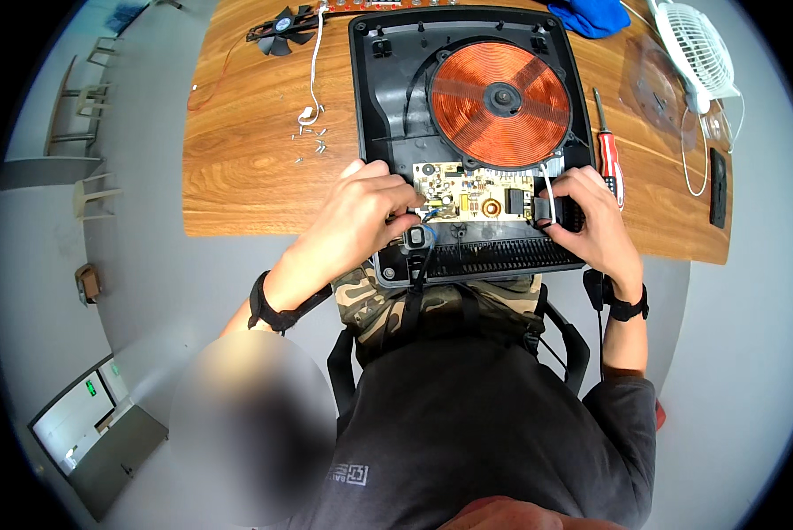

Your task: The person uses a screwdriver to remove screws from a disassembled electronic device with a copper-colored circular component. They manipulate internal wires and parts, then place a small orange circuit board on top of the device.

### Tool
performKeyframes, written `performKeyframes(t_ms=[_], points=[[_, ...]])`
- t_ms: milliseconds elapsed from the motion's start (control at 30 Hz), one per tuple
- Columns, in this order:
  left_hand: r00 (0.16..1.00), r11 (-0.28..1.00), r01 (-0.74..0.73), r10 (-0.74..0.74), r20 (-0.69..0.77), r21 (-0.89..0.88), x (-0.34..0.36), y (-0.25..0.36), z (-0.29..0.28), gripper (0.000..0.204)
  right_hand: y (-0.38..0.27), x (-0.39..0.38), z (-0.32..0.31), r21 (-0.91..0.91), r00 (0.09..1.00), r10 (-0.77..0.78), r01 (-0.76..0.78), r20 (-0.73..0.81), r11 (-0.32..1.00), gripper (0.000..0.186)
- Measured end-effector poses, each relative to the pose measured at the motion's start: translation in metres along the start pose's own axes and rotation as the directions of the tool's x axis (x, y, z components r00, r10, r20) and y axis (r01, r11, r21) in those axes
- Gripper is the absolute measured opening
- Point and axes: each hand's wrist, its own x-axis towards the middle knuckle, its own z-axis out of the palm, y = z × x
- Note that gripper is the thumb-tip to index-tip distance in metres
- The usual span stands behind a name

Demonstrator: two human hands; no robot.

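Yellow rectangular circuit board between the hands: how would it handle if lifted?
The yellow board is probably stiff, being a flat panel; likely fragile, given exposed, crowded components; and may tug on the thin blue wire by the left hand.

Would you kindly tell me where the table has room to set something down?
Left of the left hand, bare wood lies between the loose screws and the near edge of the table. A smaller patch lies between the red screwdriver and the looped white cable. Far right is crowded: white fan, blue cloth.
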Motion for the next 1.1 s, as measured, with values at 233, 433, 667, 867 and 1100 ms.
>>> performKeyframes(t_ms=[233,433,667,867,1100], points=[[1.0,1.0,0.0,-0.001,0.02,0.019,0.0004,0.0005,-0.0001,0.023,0.0,-0.0009,0.0006,0.004,1.0,-0.006,0.006,-0.012,1.0,0.032],[1.0,1.0,0.009,-0.009,0.016,0.004,-0.0009,0.0004,0.0,0.023,-0.0016,-0.0005,0.0008,0.005,1.0,-0.009,0.009,-0.012,1.0,0.031],[1.0,1.0,0.015,-0.015,0.024,-0.019,-0.0005,-0.0012,0.0004,0.021,-0.0023,-0.0007,0.001,0.004,1.0,-0.008,0.008,-0.022,1.0,0.031],[0.999,0.999,0.028,-0.027,0.024,-0.028,0.0003,0.0029,-0.0016,0.019,-0.0008,-0.0036,0.0016,0.023,0.999,0.028,-0.027,-0.017,0.999,0.033],[0.999,1.0,0.015,-0.015,-0.033,-0.016,-0.001,0.0038,0.0023,0.015,-0.0024,-0.0023,0.004,0.033,0.999,-0.003,0.005,-0.048,0.999,0.033]])
